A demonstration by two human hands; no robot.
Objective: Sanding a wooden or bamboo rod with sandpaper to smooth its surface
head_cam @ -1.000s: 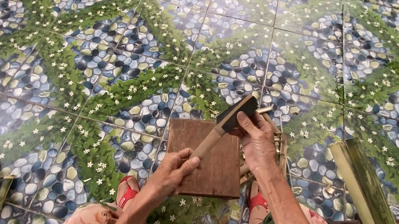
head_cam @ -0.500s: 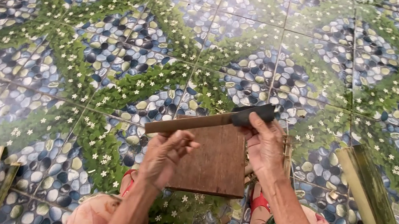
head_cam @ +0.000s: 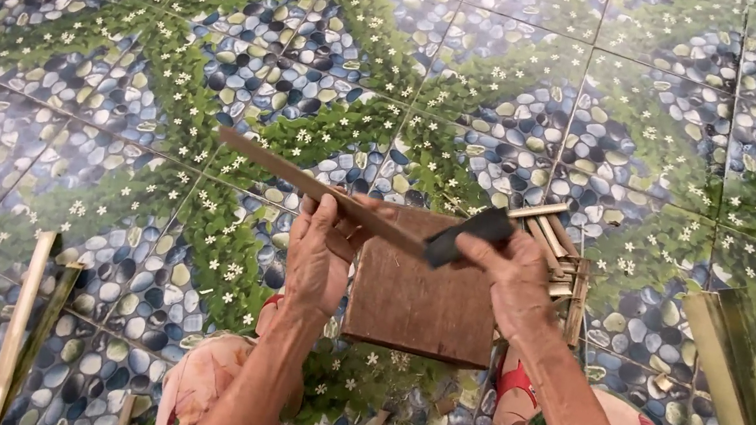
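Left hand point(head_cam: 318, 259) grips one long bamboo strip point(head_cam: 302, 181), fingers closed round it. Right hand point(head_cam: 511, 279) grips one dark blade point(head_cam: 468, 236), its edge set at the strip's near end, held above one wooden board point(head_cam: 425, 301) on the floor point(head_cam: 120, 50). Judged: the cut is only begun. A small pile of short cut sticks point(head_cam: 559, 251) lies beside the board; count unclear. One thick bamboo stalk point(head_cam: 752, 403) lies right, two thin strips point(head_cam: 29, 309) left.
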